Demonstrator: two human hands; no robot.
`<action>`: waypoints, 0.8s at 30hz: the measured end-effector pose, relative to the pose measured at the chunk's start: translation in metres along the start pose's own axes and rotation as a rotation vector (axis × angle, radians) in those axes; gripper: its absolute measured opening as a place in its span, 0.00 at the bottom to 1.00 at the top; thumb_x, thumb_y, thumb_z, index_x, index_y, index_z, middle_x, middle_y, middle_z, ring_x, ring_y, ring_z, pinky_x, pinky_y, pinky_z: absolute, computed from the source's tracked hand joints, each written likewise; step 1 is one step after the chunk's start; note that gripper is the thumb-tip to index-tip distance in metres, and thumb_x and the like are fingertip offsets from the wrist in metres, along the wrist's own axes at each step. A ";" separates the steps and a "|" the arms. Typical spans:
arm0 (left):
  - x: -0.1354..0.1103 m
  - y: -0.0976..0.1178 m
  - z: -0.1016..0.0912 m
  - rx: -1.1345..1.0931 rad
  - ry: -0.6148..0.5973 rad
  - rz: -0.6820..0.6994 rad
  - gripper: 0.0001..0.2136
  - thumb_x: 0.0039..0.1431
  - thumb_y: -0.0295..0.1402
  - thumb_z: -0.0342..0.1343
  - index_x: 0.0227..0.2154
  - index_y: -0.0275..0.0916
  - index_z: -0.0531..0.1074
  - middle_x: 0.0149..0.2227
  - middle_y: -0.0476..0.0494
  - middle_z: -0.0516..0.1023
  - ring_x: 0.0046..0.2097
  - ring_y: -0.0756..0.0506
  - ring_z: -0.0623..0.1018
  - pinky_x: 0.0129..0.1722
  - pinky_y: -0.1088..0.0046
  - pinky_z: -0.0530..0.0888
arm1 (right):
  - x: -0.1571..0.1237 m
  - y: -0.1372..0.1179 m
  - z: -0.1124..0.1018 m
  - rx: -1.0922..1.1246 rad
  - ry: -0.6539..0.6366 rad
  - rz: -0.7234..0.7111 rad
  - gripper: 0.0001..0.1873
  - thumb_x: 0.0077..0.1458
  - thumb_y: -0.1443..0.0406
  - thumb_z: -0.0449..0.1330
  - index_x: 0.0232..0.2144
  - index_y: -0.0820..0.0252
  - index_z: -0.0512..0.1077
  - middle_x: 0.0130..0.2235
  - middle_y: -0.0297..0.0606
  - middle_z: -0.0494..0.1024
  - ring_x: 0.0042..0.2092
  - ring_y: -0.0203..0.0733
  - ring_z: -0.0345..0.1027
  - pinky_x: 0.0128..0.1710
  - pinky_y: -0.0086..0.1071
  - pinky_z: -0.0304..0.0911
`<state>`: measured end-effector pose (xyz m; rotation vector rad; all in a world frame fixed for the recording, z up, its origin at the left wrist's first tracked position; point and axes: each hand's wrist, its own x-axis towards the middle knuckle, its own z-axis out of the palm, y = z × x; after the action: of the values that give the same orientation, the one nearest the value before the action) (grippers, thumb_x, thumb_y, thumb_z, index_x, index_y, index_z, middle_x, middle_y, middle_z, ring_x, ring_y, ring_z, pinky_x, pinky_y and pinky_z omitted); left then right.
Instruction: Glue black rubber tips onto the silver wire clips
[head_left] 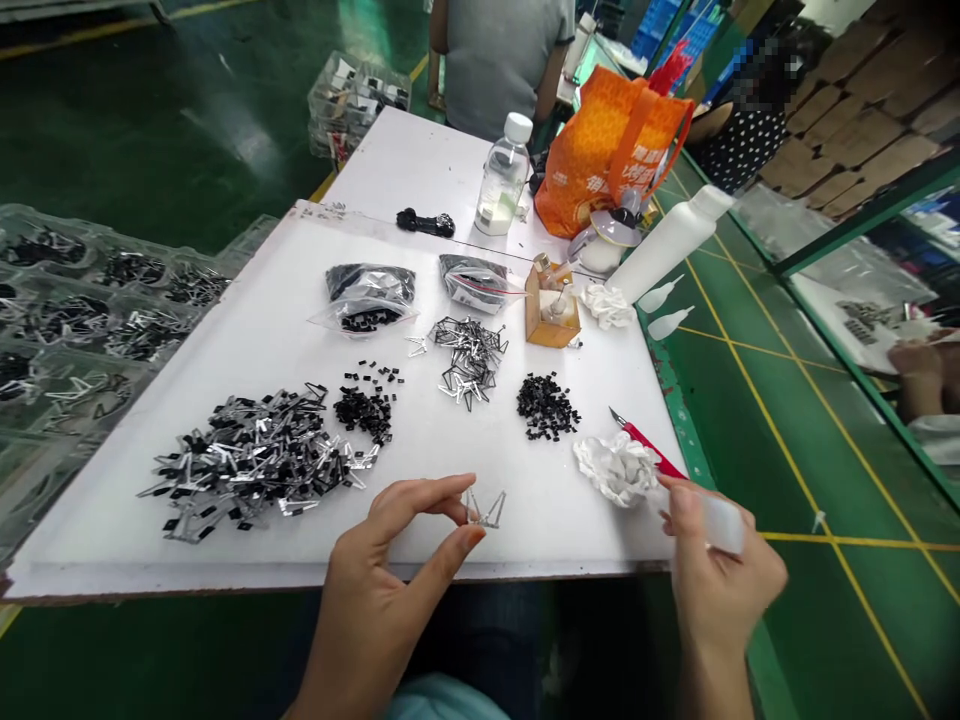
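A small V-shaped metal clip (484,510) is pinched in the closed grip of the left hand (386,585), between thumb and forefinger, just above the front edge of the white surface (525,480). The right hand (720,575) has a closed grip on a white plastic piece (721,522), which it holds over the surface's front right corner. Just beyond that hand lie a crumpled white tissue (616,470) and a red-handled craft knife (649,447), its blade pointing away from the person.

Farther up the surface sit a heap of mixed metal and black parts (255,465), a small pile of black bits (365,407), a tangle of bare metal clips (469,360) and a pile of black pieces (547,405). Behind them are two plastic bags of parts (370,298), a small cardboard box (551,315), a large white squeeze bottle (671,245), a water bottle (504,175) and an orange bag (607,150). Clear trays of parts (75,320) lie off the left edge, and a co-worker (499,60) sits beyond the far end.
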<state>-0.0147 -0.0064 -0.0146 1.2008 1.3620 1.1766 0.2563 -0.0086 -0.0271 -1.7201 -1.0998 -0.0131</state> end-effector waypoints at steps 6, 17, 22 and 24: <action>0.002 -0.017 -0.016 -0.033 -0.162 0.140 0.13 0.64 0.29 0.65 0.49 0.53 0.82 0.36 0.50 0.83 0.41 0.45 0.81 0.45 0.70 0.76 | 0.014 -0.015 -0.013 0.322 0.194 0.133 0.14 0.49 0.57 0.75 0.28 0.63 0.81 0.31 0.39 0.83 0.25 0.42 0.70 0.29 0.40 0.67; 0.003 -0.019 -0.025 -0.091 -0.275 0.331 0.11 0.61 0.32 0.68 0.47 0.45 0.83 0.31 0.44 0.87 0.35 0.43 0.82 0.47 0.60 0.77 | 0.011 -0.110 0.119 0.086 -1.048 -0.112 0.06 0.62 0.67 0.54 0.41 0.56 0.70 0.37 0.35 0.81 0.30 0.38 0.71 0.34 0.35 0.66; 0.002 -0.021 -0.027 -0.129 -0.219 0.333 0.11 0.64 0.39 0.66 0.47 0.44 0.84 0.31 0.41 0.86 0.36 0.42 0.82 0.40 0.63 0.78 | -0.001 -0.144 0.166 -0.038 -1.134 -0.353 0.09 0.60 0.71 0.60 0.41 0.56 0.78 0.42 0.41 0.80 0.44 0.48 0.75 0.44 0.38 0.63; 0.001 -0.024 -0.026 -0.151 -0.205 0.341 0.11 0.63 0.38 0.67 0.47 0.44 0.84 0.30 0.40 0.86 0.36 0.41 0.82 0.40 0.63 0.79 | -0.002 -0.147 0.176 -0.085 -1.152 -0.414 0.10 0.60 0.72 0.61 0.41 0.57 0.79 0.43 0.44 0.79 0.45 0.50 0.75 0.43 0.38 0.63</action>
<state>-0.0429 -0.0085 -0.0355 1.4363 0.9223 1.3239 0.0741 0.1277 0.0018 -1.4994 -2.2916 0.7588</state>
